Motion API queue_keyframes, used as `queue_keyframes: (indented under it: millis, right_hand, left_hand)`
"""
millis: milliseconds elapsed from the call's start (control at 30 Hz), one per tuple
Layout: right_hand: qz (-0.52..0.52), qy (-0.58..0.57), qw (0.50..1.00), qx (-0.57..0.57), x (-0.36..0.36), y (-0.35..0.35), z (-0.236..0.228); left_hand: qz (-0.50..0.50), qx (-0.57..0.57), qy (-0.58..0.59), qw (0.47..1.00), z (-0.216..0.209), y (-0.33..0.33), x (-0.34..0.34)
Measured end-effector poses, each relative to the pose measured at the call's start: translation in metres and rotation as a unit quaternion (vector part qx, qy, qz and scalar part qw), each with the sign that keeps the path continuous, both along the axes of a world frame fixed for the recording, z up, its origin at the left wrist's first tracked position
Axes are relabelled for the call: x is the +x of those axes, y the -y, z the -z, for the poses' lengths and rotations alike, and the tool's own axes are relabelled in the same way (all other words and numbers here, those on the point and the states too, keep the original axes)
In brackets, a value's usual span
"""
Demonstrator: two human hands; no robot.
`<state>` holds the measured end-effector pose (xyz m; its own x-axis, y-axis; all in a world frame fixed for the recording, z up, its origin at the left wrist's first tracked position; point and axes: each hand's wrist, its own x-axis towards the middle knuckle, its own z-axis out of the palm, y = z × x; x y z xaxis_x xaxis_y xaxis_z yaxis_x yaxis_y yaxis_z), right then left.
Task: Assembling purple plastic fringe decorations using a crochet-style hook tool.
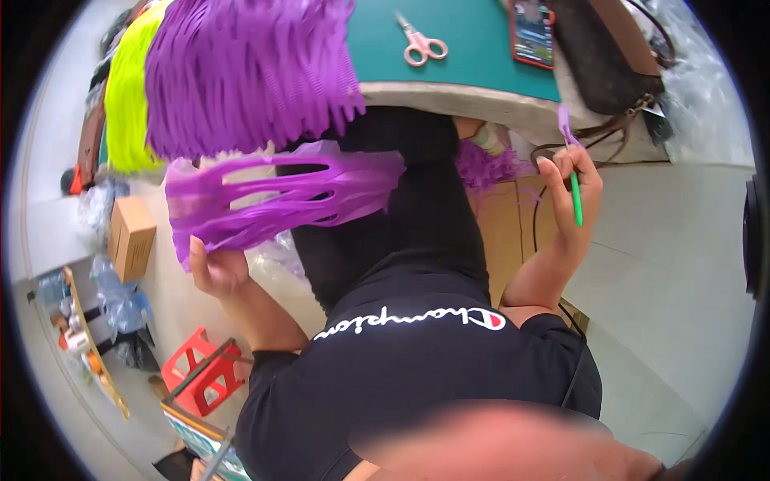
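Observation:
My left hand (218,268) pinches the lower left edge of a purple sheet (345,188) with long slots cut through it. That sheet is thin and spreads across my lap. Out to the right, my raised right hand (573,176) closes round a slim tool with a green handle (577,204). A narrow purple strip (565,124) sticks up beyond its fingers, at the tool's upper end; the tip itself is too small to make out. Ahead of the left hand, a thick layer of purple fringe (249,76) hangs over the table edge.
Pink-handled scissors (421,50), a phone (532,34) and a brown bag (605,56) lie on the green-topped table (473,68). Yellow-green fringe (128,104) hangs at far left. Purple scraps (491,167) gather under the table. A cardboard box (132,236) and red stool (200,370) stand left.

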<state>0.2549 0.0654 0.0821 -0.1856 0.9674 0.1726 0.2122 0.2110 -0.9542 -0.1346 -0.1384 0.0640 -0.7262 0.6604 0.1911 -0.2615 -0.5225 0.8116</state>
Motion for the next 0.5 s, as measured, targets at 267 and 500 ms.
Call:
queue_keyframes:
  millis: [267,500]
  right_hand:
    - [-0.207,0.283,0.934,0.071,-0.084,0.001,0.087]
    - [-0.175,0.038,0.984,0.006,-0.159,0.063,0.160]
  left_hand:
    - [0.190,0.179,0.147,0.954,-0.020,0.018,-0.033]
    - [0.072,0.094,0.068,0.991,-0.027,0.015,-0.028]
